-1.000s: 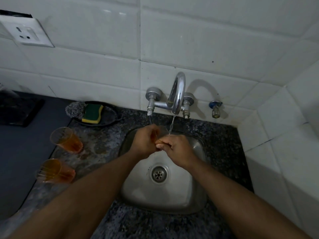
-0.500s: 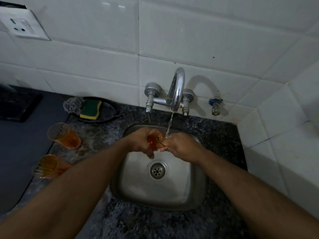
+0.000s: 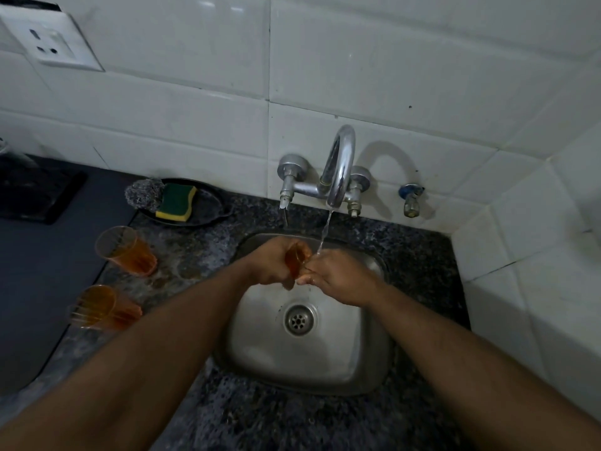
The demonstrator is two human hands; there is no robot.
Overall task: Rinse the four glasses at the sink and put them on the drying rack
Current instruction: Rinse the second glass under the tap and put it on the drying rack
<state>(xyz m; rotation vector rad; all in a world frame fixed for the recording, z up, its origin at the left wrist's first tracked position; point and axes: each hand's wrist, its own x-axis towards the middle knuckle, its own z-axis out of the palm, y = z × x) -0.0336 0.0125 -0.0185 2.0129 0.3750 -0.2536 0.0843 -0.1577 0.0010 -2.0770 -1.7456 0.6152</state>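
- The left hand (image 3: 270, 262) grips a small amber see-through glass (image 3: 296, 260) over the square stainless-steel sink (image 3: 305, 362), its fingers curled round the glass body.
- The right hand (image 3: 338, 276) meets the glass from the 3 o'clock side; its fingertips (image 3: 305, 279) pinch the glass at its lower edge.
- A thin stream of water (image 3: 325, 232) falls from the curved chrome tap (image 3: 340, 167) at 12 o'clock of the sink and lands where the right hand touches the glass.
- The round drain (image 3: 299, 320) lies in the sink floor, just below the two hands.
- On the dark speckled stone worktop (image 3: 292, 424), at 9 o'clock of the sink, lies a second amber glass (image 3: 125, 250) on its side, its mouth turned toward the upper left.
- Nearer the person, at about 8 o'clock of the sink, more amber glassware (image 3: 100, 307) lies on its side; it looks like two glasses close together, though the left forearm hides part of it and the count is unsure.
- At 11 o'clock of the sink a black oval dish (image 3: 211, 206) holds a green and yellow sponge (image 3: 175, 201) and, touching the sponge on its left, a grey steel-wool scrubber (image 3: 143, 193).
- A small blue-topped valve (image 3: 410, 200) sticks out of the white tiled wall (image 3: 422, 76) at 2 o'clock of the sink.
- A white wall socket (image 3: 48, 40) sits at the upper left corner.
- A dark grey mat (image 3: 42, 271) covers the surface left of the worktop.
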